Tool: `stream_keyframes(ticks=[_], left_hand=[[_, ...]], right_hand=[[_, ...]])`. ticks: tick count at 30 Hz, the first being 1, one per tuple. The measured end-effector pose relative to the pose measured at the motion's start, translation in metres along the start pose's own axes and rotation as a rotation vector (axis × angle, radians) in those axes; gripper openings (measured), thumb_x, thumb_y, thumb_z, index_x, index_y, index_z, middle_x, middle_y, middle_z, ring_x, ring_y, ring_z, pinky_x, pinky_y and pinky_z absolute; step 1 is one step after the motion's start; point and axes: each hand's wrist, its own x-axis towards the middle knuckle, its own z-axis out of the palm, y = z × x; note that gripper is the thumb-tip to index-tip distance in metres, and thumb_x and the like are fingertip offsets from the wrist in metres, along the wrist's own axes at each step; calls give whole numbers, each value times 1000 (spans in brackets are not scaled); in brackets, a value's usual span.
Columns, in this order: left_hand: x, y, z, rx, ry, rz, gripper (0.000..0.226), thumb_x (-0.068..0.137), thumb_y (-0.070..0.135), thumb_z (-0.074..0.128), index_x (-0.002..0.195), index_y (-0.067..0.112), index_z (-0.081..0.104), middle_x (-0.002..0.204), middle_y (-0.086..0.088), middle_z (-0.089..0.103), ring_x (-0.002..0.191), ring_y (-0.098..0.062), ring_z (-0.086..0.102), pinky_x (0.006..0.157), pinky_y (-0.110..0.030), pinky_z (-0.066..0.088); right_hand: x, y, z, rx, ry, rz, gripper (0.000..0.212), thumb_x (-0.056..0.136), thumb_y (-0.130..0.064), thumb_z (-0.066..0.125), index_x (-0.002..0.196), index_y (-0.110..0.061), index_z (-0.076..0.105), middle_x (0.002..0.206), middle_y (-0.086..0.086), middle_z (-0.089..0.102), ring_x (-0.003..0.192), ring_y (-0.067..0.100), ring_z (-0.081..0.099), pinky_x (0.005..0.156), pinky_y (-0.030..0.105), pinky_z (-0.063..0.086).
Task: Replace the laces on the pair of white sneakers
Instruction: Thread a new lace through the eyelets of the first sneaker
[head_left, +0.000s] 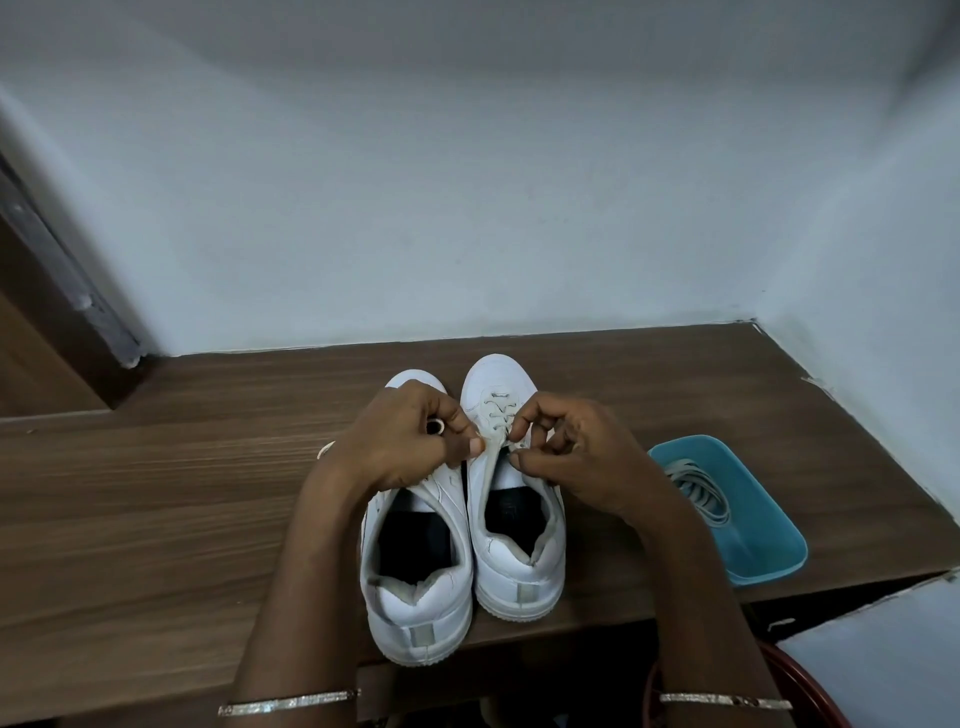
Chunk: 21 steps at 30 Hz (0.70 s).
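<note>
Head view: two white sneakers stand side by side on the table (182, 493), near its front edge and touching along their inner sides. Long axes run front to back, heels toward the camera and toes toward the wall (467, 208). The left shoe (415, 587) sits slightly nearer than the right shoe (519, 566). The left hand (410, 441) lies over the left shoe's forefoot with its fingers curled round a pale loop (435, 427), and its thumb tip presses at the right shoe's eyelet edge. The right hand (576, 457) has curled fingers, with thumb and forefinger pinching the lace (498, 415) at the upper eyelets of the right shoe; the lower eyelets are crossed and laced. Hidden: the left shoe's lacing, under the left hand — cannot tell which lace the loop belongs to. A lace end (326, 449) shows beside the left wrist, its origin covered. A blue tray (779, 561) to the right, well apart from the shoes, holds coiled laces (698, 491) — count unclear. There is a bangle (288, 702) on each wrist. A red curved object (810, 686) at bottom right is cut off by the frame and cannot be identified.
</note>
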Motion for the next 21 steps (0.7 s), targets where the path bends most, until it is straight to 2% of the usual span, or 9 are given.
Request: stream_keyframes(ticks=[4,5,7,9,11,14,16,18,21], left_hand=[[-1,-2,-2,32,52,-44,27,90,41,69,70,24,75,58,5,70,49,-7,58,55,-20,47],[1,-3,-1,98,118,-33,26,91,44,67,74,26,75,61,6,70,54,-8,61,59,-22,48],[6,-5,3,292,250,9,13,86,47,70,88,35,72,77,12,69,77,-8,63,77,-30,48],[8,-4,8,390,238,9,20,81,47,74,99,45,68,92,17,65,98,-7,55,90,-35,36],[10,-3,15,413,181,-15,21,80,44,74,99,46,67,103,17,61,110,-9,46,92,-39,28],[12,-4,19,456,227,-15,16,80,48,74,92,41,66,114,15,59,121,-17,43,96,-42,30],[12,-6,14,434,284,-10,16,80,52,74,86,41,64,109,15,61,118,-18,47,95,-41,32],[7,-9,2,288,292,-4,18,80,53,74,76,40,62,87,16,66,97,-15,58,90,-39,38],[-4,-8,-17,-198,237,-17,7,85,32,77,83,28,72,78,7,74,72,-8,64,79,-32,49]], right_hand=[[1,3,-1,46,-3,4,20,79,-12,81,86,-25,69,74,4,65,55,12,56,55,26,46],[1,3,-1,53,-5,5,20,79,-12,82,86,-26,69,74,4,65,55,12,57,55,27,47],[1,3,-1,54,-7,9,22,78,-13,83,87,-27,69,74,3,65,56,13,57,56,28,47],[0,2,-1,69,-8,24,23,78,-14,83,88,-28,68,74,3,64,57,16,58,56,31,48],[-1,1,-2,93,-5,40,24,78,-15,83,88,-29,66,75,3,65,60,24,60,58,37,51],[-2,0,-3,94,12,54,23,78,-16,84,87,-27,66,77,6,68,65,33,65,62,48,57],[-3,0,-3,102,29,59,22,77,-15,84,86,-23,66,77,6,69,63,28,63,64,52,57],[-4,0,-3,123,37,71,20,78,-14,84,85,-20,67,78,7,70,64,27,63,65,52,57],[-4,0,-4,119,37,76,19,77,-18,86,84,-23,69,80,6,71,65,25,62,66,49,57]])
